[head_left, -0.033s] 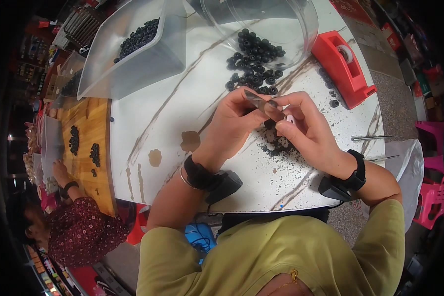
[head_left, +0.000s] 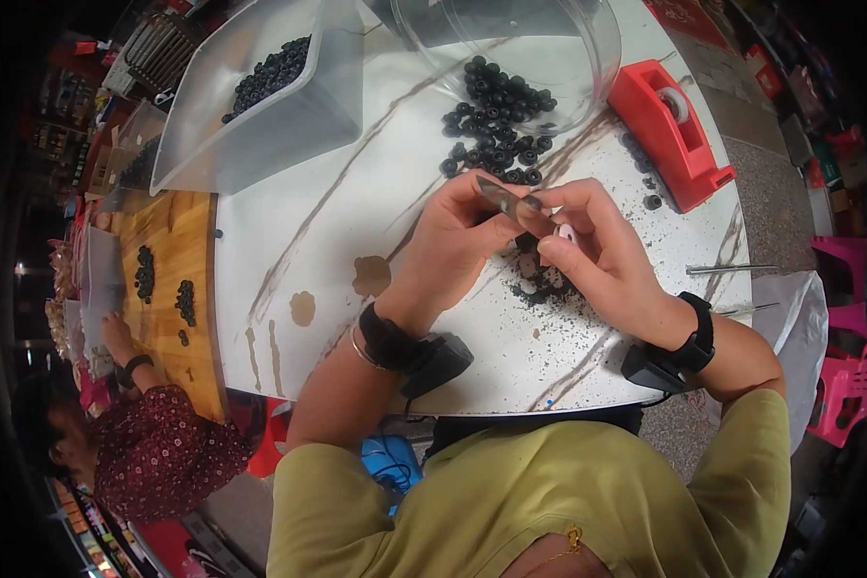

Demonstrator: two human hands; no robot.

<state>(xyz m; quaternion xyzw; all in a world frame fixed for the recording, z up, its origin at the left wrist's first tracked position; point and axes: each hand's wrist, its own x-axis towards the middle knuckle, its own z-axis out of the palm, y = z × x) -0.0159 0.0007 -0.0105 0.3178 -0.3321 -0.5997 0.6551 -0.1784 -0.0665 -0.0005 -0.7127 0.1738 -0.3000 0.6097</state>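
Note:
My left hand (head_left: 453, 241) and my right hand (head_left: 602, 246) meet over the white table, fingers pinched together. A small knife (head_left: 498, 196) with a flat metal blade lies across the fingertips, its pale pink handle in my right hand. A small dark piece shows at the fingertips, but what my left fingers pinch is mostly hidden. Just beyond the hands lies a pile of black, round, bead-like pieces (head_left: 496, 116), partly on a clear round plastic lid. Dark shavings (head_left: 544, 289) are scattered below the hands.
A translucent bin (head_left: 328, 116) of black pieces stands far left. A red tape dispenser (head_left: 669, 135) is at right, near metal sticks (head_left: 732, 269) by the edge. On the left, another person's hand (head_left: 118, 337) rests by a wooden board (head_left: 169, 337) with small black piles.

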